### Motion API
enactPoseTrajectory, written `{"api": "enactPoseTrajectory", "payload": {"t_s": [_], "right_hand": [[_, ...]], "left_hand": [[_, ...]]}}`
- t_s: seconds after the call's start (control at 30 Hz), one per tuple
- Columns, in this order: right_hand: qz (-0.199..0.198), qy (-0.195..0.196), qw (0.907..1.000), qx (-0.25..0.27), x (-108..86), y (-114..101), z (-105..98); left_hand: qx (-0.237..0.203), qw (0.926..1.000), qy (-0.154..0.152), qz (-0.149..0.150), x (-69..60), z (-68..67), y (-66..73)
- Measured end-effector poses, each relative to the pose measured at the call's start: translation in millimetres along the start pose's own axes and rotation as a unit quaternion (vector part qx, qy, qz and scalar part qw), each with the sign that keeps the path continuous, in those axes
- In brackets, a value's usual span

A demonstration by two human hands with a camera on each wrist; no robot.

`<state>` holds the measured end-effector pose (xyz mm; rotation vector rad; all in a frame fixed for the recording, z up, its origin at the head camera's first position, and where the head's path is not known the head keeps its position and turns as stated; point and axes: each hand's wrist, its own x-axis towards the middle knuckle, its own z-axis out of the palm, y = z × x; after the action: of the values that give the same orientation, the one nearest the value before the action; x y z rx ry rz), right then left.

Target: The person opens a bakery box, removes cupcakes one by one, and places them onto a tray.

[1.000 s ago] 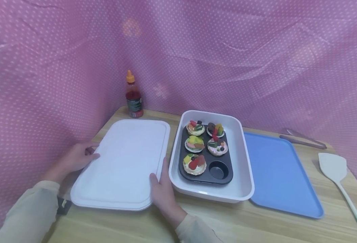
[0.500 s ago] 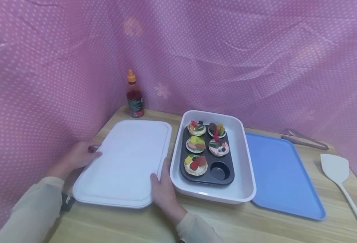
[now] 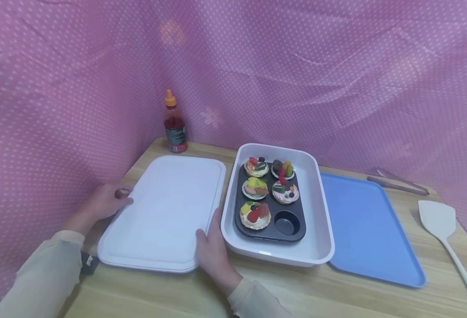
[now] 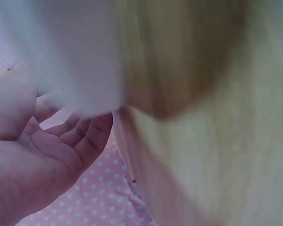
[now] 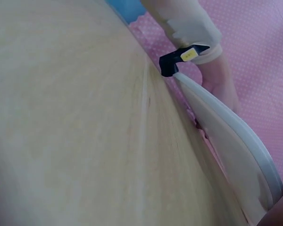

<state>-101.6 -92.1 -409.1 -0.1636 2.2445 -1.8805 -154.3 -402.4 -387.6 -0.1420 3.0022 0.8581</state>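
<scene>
Both hands hold a white rectangular lid (image 3: 163, 210) by its opposite long sides, left of the white bin. My left hand (image 3: 104, 203) grips its left edge, thumb at the rim; in the left wrist view, the left hand's (image 4: 42, 155) fingers reach under the lid's corner (image 4: 85, 70). On the right edge, my right hand (image 3: 213, 251) has its thumb on top and its other fingers along the side, partly hidden. From the right wrist, the lid (image 5: 231, 136) appears tilted just off the wooden table, its underside showing.
Beside the right hand stands a white bin (image 3: 317, 221) with a black muffin tin (image 3: 271, 232) bearing several fruit tarts and one bare cup. A blue tray (image 3: 366, 234), tongs (image 3: 400, 181) and a white spatula (image 3: 438, 218) lie to the right. A sauce bottle (image 3: 175, 128) stands behind.
The lid has shifted slightly to the right, its near edge a little farther back. My left hand has moved slightly right with it; my right hand has hardly moved.
</scene>
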Motion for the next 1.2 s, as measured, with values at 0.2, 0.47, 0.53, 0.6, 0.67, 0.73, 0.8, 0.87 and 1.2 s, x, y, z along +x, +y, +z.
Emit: {"api": "enactPoseTrajectory", "payload": {"t_s": [0.2,0.47,0.53,0.6,0.67,0.73,0.8,0.87,1.2], "right_hand": [[0.003,0.004,0.9999,-0.015,-0.1,-1,1],[0.009,0.018,0.9995,-0.025,0.9,0,2],[0.009,0.021,0.9995,-0.023,1.1,0,3],[0.012,0.022,0.9994,-0.021,1.3,-1,3],[0.016,0.022,0.9994,-0.021,1.3,-2,3],[0.018,0.019,0.9995,-0.02,1.0,-4,3],[0.018,0.016,0.9995,-0.021,0.3,-6,3],[0.018,0.011,0.9996,-0.021,-1.1,-7,3],[-0.001,-0.012,0.9996,-0.024,-17.3,-19,-1]], "left_hand": [[-0.011,0.9998,-0.017,-0.005,-1.3,-1.3,1.6],[-0.013,0.9996,-0.02,-0.017,0.1,-1.0,2.6],[-0.014,0.9995,-0.022,-0.019,0.5,-1.0,2.8],[-0.016,0.9994,-0.023,-0.021,0.7,-1.4,2.9],[-0.017,0.9994,-0.024,-0.021,0.6,-2.0,2.7],[-0.017,0.9993,-0.024,-0.023,0.4,-2.4,2.8],[-0.02,0.9992,-0.027,-0.023,-0.1,-3.7,2.7],[-0.025,0.9989,-0.032,-0.025,-0.5,-5.5,2.6],[-0.06,0.9961,-0.046,-0.046,-3.5,-20.9,18.9]]}}
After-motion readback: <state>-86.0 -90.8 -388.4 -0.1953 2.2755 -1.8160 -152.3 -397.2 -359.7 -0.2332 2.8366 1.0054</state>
